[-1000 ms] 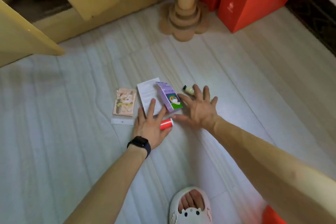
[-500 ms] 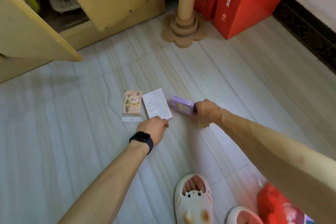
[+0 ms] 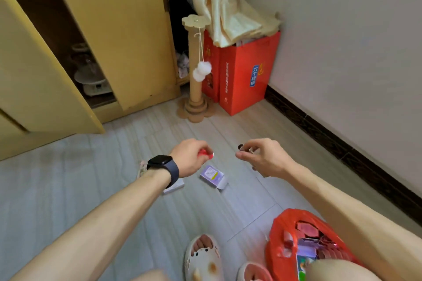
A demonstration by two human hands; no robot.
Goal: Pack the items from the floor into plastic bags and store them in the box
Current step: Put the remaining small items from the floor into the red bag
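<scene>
My left hand (image 3: 190, 157), with a dark watch on the wrist, is raised above the floor and grips a small red item (image 3: 205, 153). My right hand (image 3: 260, 157) is raised beside it and pinches a small dark-capped bottle (image 3: 241, 147). A purple box (image 3: 213, 175) lies on the floor below and between the hands. A white sheet (image 3: 174, 186) and a pink card (image 3: 142, 166) peek out from under my left wrist. A red plastic bag (image 3: 303, 242) with several items inside sits at the lower right, by my right arm.
Yellow cabinet doors (image 3: 109, 36) stand open at the left. A cardboard post with white pompoms (image 3: 196, 70) and red gift bags (image 3: 244, 75) stand at the back. A wall with a dark skirting (image 3: 342, 148) runs along the right. My slippered foot (image 3: 203, 258) is at the bottom.
Both hands have lifted off the floor, the left with the red item, the right with the small bottle. The purple box, held half a second ago, lies on the floor. The view has tilted up.
</scene>
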